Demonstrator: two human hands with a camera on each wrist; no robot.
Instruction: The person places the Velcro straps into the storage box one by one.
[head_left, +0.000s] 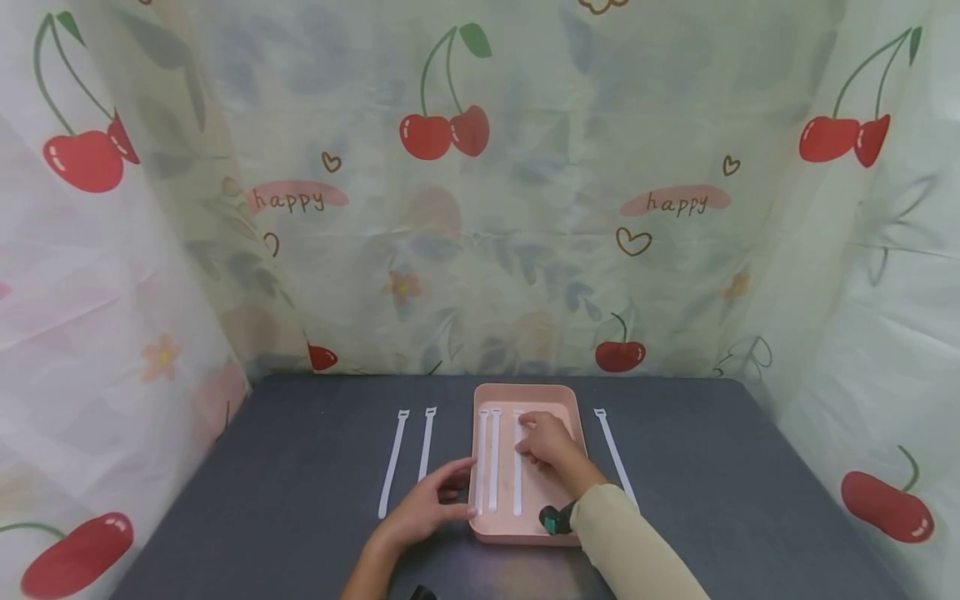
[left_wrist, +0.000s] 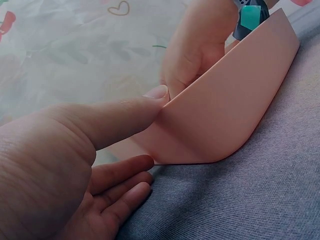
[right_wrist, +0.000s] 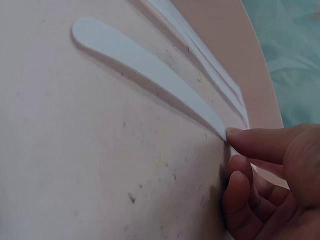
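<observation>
A pink tray (head_left: 566,398) sits on the dark table with three white straps lying lengthwise in it. My right hand (head_left: 536,437) is inside the tray and pinches the far end of the rightmost strap (right_wrist: 145,65) between thumb and fingertips (right_wrist: 240,140). The other two straps (right_wrist: 200,45) lie side by side beyond it. My left hand (head_left: 442,496) rests on the table at the tray's left side. Its straight thumb (left_wrist: 145,102) touches the tray wall (left_wrist: 225,115), and its fingers lie loosely curled below.
Two more white straps (head_left: 392,462) (head_left: 426,442) lie on the table left of the tray, and one strap (head_left: 615,454) lies to its right. Cherry-print curtains close off the back and both sides. A dark wrist device (head_left: 557,520) sits on my right sleeve.
</observation>
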